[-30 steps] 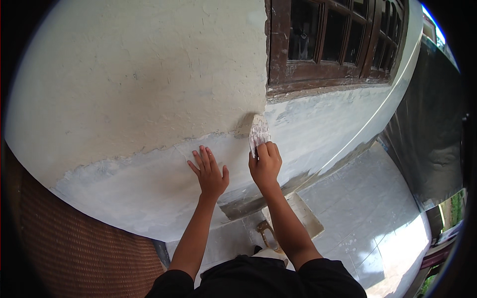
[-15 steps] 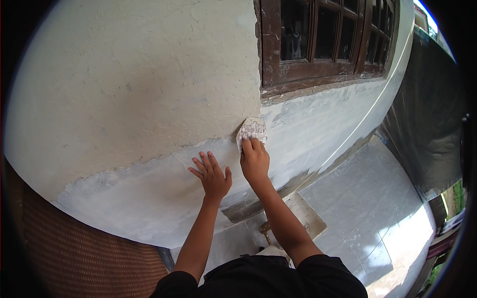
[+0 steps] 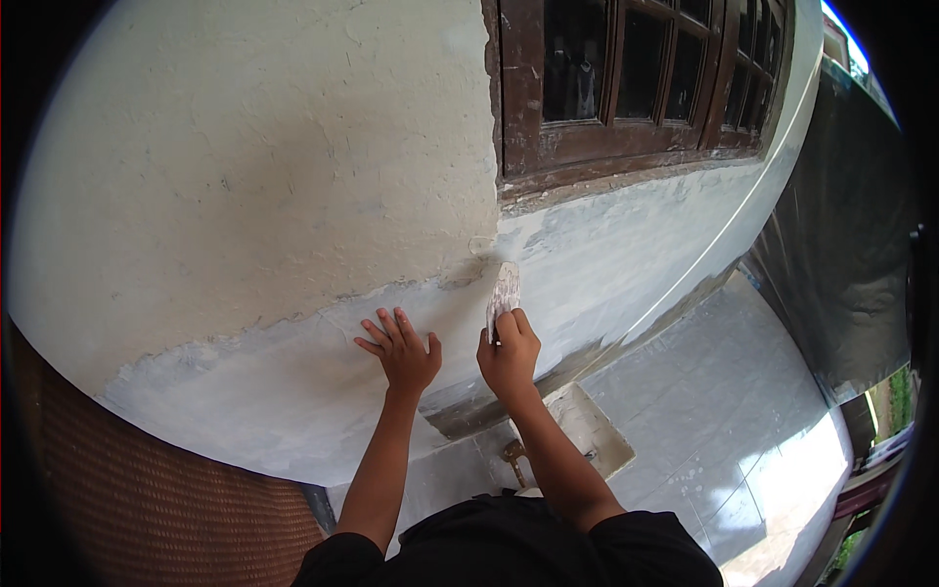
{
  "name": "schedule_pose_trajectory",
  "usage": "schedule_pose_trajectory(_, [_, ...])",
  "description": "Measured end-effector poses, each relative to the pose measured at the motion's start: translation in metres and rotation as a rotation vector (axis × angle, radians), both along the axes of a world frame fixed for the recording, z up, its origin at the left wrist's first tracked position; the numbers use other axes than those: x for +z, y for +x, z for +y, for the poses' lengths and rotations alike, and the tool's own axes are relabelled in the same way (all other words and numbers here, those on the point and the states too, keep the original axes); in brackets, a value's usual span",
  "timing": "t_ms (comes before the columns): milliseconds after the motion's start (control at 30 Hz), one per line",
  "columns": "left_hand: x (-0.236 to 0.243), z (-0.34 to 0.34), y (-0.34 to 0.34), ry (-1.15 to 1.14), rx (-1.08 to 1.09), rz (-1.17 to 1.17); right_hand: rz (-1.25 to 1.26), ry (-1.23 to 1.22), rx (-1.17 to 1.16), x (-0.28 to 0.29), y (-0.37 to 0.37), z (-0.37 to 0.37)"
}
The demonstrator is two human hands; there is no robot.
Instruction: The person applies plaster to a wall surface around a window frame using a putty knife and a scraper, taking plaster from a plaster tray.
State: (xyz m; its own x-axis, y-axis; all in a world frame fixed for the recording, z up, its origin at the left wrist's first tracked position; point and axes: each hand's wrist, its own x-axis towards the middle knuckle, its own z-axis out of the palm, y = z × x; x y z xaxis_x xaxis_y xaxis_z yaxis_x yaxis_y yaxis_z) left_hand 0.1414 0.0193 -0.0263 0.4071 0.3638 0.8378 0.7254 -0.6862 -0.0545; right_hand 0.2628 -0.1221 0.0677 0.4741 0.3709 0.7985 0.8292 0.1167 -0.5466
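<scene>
Head — right fingers (image 3: 521,323) curled round scraper (image 3: 505,285)

We can't read any text, label, brand, number or sign in the head view.
</scene>
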Motion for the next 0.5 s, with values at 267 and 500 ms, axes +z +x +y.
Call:
schedule_pose_trajectory(267, [0.003, -0.001, 0.007, -0.028, -0.004, -0.012, -0.286, 0.029, -0.049, -0.018, 0.021, 0.031])
schedule_pose_trajectory(500, [0.0, -0.002, 0.005, -0.029, 0.003, -0.009, -0.351, -0.045, -0.102, -0.019, 0.021, 0.049])
